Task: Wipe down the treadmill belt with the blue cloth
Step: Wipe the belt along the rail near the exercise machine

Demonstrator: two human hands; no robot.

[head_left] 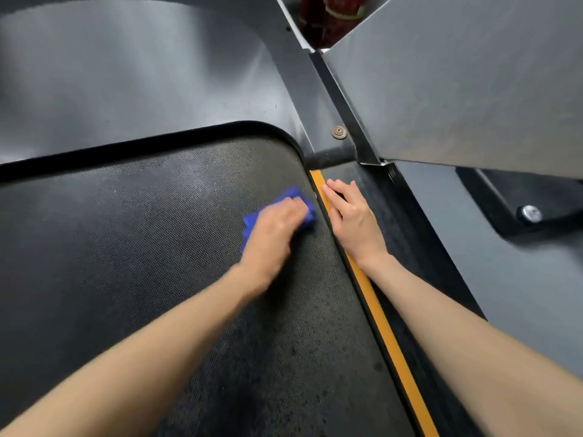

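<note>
The black textured treadmill belt (126, 247) fills the lower left of the view. My left hand (274, 231) presses a bunched blue cloth (252, 223) flat on the belt near its front right corner; the hand is blurred. My right hand (350, 216) rests palm down on the black side rail (407, 234), fingers spread across the yellow strip (378, 313) that runs along the belt's right edge.
The grey motor cover (142, 83) curves over the belt's front end. A grey upright post (457, 89) rises at the right, with a bolt (339, 132) at its base. Grey floor (520, 294) lies right of the rail. Something red (331, 17) stands behind the post.
</note>
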